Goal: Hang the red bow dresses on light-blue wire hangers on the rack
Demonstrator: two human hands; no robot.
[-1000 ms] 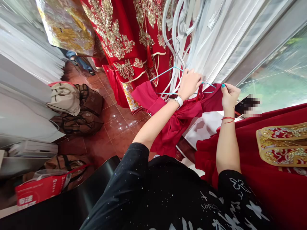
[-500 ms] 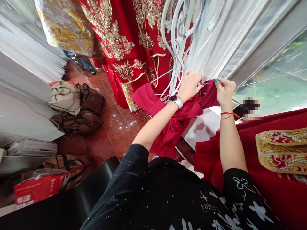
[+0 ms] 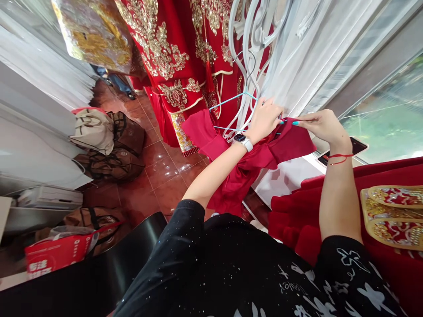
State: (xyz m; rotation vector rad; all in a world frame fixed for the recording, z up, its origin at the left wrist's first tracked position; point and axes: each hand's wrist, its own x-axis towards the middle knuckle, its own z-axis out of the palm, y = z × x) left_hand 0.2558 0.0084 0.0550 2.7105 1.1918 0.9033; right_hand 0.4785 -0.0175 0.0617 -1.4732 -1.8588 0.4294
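Since the red garment (image 3: 236,180) looks limp, its upper edge (image 3: 292,130) is best pinched, as by the right hand (image 3: 325,125); the left hand's (image 3: 265,118) hold is unclear.

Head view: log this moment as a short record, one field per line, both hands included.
Left hand: at the hanger and garment top, grip partly hidden; watch on wrist
Right hand: pinching the garment's edge near the left hand's fingertips; red bracelet on wrist
Garment: red, with gathered folds, on the hanger
Hanger: light blue, hook in front of white scrollwork; contact unclear
Beyond: red clothing with gold embroidery
Floor: red tiles, with brown bags at picture left
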